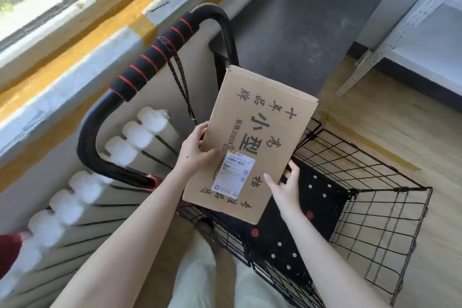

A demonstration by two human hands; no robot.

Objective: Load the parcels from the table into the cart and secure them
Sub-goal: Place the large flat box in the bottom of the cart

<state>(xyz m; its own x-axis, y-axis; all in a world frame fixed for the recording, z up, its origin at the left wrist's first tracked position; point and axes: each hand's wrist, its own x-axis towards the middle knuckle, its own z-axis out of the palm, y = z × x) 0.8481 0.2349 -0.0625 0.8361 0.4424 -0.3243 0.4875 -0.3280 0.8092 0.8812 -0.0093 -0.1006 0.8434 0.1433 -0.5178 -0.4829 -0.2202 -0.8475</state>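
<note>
A flat brown cardboard parcel [260, 137] with black printed characters and a white shipping label hangs over the black wire-mesh cart [375, 197]. My left hand [193, 155] grips its left edge, thumb on top. My right hand [285, 187] holds its lower right edge, fingers curled under it. The cart's dark floor with pale dots shows below the parcel, with nothing lying on it. The cart's handle [150, 62] is black with red-ringed foam padding and arches up at the left. A dark elastic cord [181, 85] dangles from the handle beside the parcel.
A white radiator [82, 190] runs along the wall under a window sill at the left. A grey metal shelf frame [390, 32] stands at the upper right. A dark floor mat [310, 22] lies beyond the cart on the wooden floor.
</note>
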